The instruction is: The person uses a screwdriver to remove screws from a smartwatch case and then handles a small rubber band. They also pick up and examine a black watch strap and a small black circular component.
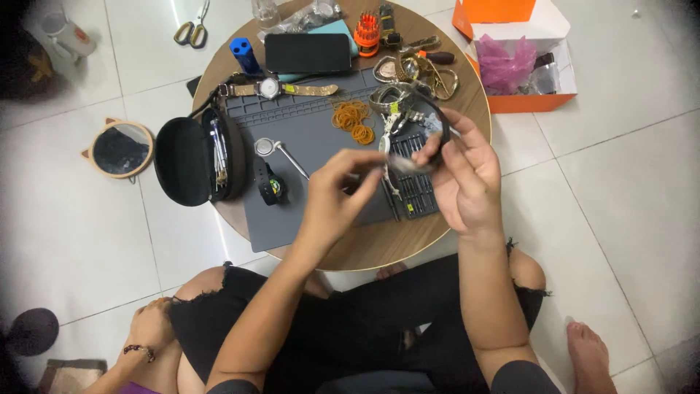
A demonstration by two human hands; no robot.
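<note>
My right hand [467, 182] holds a silver metal watch [394, 117] with its bracelet hanging down, above the right part of a grey work mat [306, 211]. My left hand [339, 193] pinches a thin tool [372, 174] whose tip meets the watch near my right fingers. Both hands hover over the small round wooden table [379, 248]. Under them a black tray of screwdriver bits [415, 197] lies on the mat.
On the mat lie orange rubber bands [352, 120], a loupe [266, 147], a black smartwatch [270, 186] and a gold-strapped watch [277, 89]. An open black tool case [189, 160], a phone [308, 52], more watches [415, 69], an orange box [518, 66], scissors [191, 31] and a mirror [120, 149] surround it.
</note>
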